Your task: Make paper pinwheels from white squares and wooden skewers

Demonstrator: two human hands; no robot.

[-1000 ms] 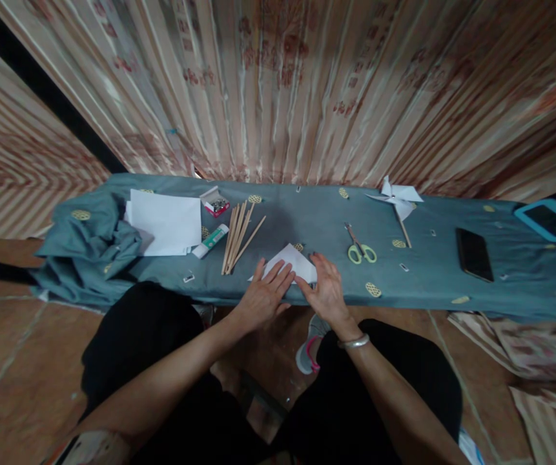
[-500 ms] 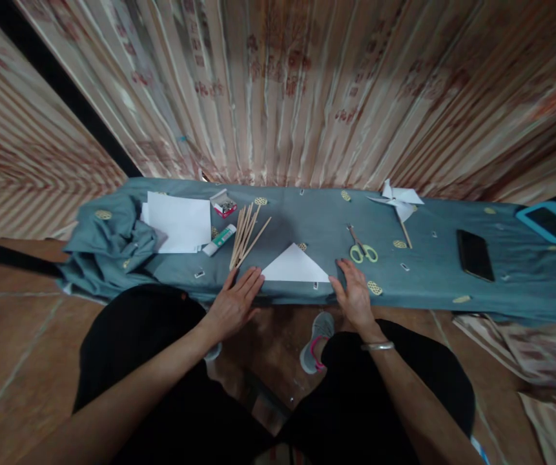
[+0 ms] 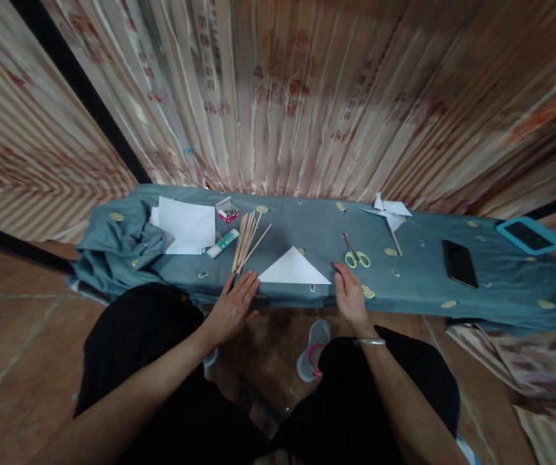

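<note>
A white sheet of paper folded into a triangle [image 3: 294,268] lies on the cloth, its long edge toward me and its point away. My left hand [image 3: 233,302] rests flat with fingers stretched, the fingertips at the paper's left corner. Just beyond the right corner is my right hand [image 3: 350,294], a small gap from the paper. Its fingers are slightly bent and nothing shows in them. Scissors with pale green handles [image 3: 356,259] lie just past its fingertips. Several thin wooden sticks [image 3: 246,242] spread beyond my left hand, beside a glue stick [image 3: 223,243].
The narrow bench has a grey-green cloth [image 3: 297,219]. White sheets [image 3: 186,226] and an open small box of metal bits [image 3: 228,212] lie left. Rightward are a paper pinwheel [image 3: 392,213] on a stick, a black phone [image 3: 460,263] and a blue-framed tablet [image 3: 529,235]. A curtain hangs behind.
My right hand has come off the triangle's right corner, and its fingers have drawn in a little. My left hand stays by the left corner. The view has shifted slightly.
</note>
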